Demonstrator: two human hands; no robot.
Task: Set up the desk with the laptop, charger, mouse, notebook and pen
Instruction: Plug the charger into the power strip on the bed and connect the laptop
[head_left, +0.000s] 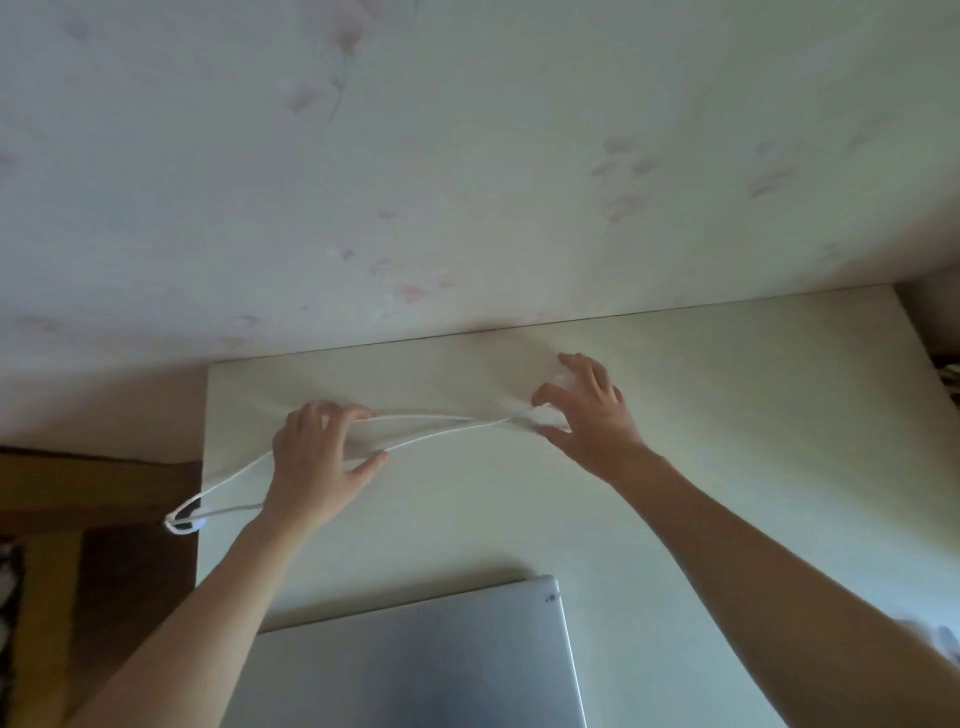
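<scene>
I see laptop (415, 660) placed shut on worktop (727, 467). Left hand (317, 457) fingers, right hand (587, 410) fingers pinch charger cable (447, 431). Mouse, notebook, pen unseen, pending.

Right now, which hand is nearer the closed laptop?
Left. The left hand holds the white cable above the laptop's left half; the right hand is farther back, at the cable's other end.
</scene>
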